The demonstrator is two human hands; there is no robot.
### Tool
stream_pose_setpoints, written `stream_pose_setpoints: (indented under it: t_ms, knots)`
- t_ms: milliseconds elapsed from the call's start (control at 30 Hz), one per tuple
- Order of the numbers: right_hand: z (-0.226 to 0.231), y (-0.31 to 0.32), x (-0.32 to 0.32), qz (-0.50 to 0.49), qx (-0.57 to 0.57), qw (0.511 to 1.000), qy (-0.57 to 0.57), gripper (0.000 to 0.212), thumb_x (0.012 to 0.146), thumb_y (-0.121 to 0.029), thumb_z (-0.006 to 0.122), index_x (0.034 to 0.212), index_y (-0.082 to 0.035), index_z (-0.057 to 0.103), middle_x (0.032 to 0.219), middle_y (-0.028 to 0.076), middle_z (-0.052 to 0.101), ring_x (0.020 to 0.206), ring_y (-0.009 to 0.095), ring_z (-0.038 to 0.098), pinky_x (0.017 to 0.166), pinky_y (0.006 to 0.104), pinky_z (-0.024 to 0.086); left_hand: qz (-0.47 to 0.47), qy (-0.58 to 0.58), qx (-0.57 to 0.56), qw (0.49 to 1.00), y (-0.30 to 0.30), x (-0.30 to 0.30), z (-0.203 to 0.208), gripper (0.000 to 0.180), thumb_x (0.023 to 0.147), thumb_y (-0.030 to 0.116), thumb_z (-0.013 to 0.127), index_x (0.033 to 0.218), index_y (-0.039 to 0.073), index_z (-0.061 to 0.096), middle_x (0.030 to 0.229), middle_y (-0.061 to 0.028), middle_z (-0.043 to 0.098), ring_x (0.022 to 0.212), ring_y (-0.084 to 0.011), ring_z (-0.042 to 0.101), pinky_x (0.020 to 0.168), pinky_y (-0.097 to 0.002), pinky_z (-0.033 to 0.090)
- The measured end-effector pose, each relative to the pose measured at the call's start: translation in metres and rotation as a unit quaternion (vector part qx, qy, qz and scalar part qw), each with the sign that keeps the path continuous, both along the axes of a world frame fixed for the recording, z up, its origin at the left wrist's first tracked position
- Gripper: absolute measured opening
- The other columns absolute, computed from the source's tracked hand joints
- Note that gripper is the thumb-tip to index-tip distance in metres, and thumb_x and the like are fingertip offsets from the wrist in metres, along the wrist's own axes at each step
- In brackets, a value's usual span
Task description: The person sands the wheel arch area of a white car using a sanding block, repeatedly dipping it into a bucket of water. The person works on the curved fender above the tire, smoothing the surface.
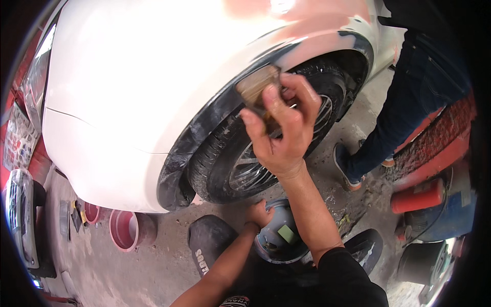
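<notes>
A flat brownish rectangular pad [257, 86] lies against the black wheel-arch trim [197, 128] of a white car fender [123, 107]. My right hand [286, 123] has its fingers bent onto that pad; whether it is sandpaper or a block I cannot make out. Just behind the hand is the wheel with its black tyre [207, 171]. Lower down, my left hand [259, 214] is closed at the rim of a grey bucket [263, 245] between my knees. A pale green rectangular piece [286, 234] sits in the bucket.
Two reddish buckets [124, 231] stand left on the concrete floor. A detached bumper-like part [23, 220] is at far left. Another person in jeans [409, 97] stands close on the right, near a red cylinder [417, 196] and a dark bucket [422, 263]. Pinkish patches [327, 46] mark the upper fender.
</notes>
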State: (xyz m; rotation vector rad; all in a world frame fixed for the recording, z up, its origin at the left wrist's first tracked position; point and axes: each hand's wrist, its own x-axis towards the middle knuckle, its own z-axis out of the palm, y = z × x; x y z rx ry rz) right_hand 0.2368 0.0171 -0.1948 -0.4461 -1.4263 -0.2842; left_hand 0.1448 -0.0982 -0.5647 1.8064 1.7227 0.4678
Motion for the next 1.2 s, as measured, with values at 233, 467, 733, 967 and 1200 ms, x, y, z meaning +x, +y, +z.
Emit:
stream_pose_setpoints:
  t_ms: [233,467,733,967,1200]
  knots:
    - [0.047,0.057,0.086,-0.009,-0.181,0.947,0.266,0.03,0.102,-0.019,0.075,0.116,0.003,0.059,0.114,0.018,0.061,0.106,0.032,0.059,0.093,0.0416,0.05,0.018,-0.035,0.002,0.999,0.001,0.006,-0.003,0.041,0.09,0.038,0.07,0.11,0.002,0.067,0.104,-0.0288,0.075,0.1,-0.0499,0.072,0.089,-0.058,0.058]
    - [0.011,-0.008,0.004,-0.032,-0.025,0.999,-0.032,0.053,0.084,-0.009,0.088,0.133,-0.009,0.066,0.129,0.013,0.06,0.114,0.035,0.057,0.097,0.0463,0.05,0.018,-0.008,0.005,1.0,-0.003,-0.006,-0.015,0.043,0.089,0.037,0.07,0.116,0.004,0.069,0.107,-0.0278,0.075,0.101,-0.0493,0.072,0.089,-0.0578,0.058]
    - [0.04,0.066,0.106,-0.156,-0.245,0.927,0.236,0.038,0.104,-0.029,0.073,0.115,0.004,0.055,0.111,0.016,0.058,0.093,0.025,0.053,0.088,0.0384,0.049,0.025,-0.044,-0.006,0.999,0.003,0.014,-0.006,0.041,0.089,0.036,0.071,0.114,0.003,0.07,0.108,-0.0268,0.076,0.102,-0.0486,0.073,0.091,-0.0562,0.059]
    - [0.031,0.03,0.055,-0.176,0.041,0.981,-0.07,0.037,0.097,-0.013,0.079,0.129,-0.004,0.063,0.126,0.016,0.059,0.107,0.033,0.056,0.094,0.0418,0.048,0.014,0.02,-0.018,1.0,0.003,-0.003,0.0,0.042,0.089,0.037,0.073,0.11,0.001,0.069,0.105,-0.0281,0.075,0.101,-0.0483,0.073,0.09,-0.0565,0.059]
    - [0.054,0.028,0.054,-0.155,-0.196,0.954,0.167,0.031,0.105,-0.025,0.071,0.11,-0.001,0.051,0.11,0.014,0.058,0.101,0.024,0.055,0.089,0.0381,0.047,0.032,-0.05,-0.018,0.998,0.003,0.011,0.005,0.04,0.089,0.035,0.075,0.108,0.0,0.07,0.104,-0.0275,0.076,0.101,-0.0467,0.074,0.092,-0.0546,0.059]
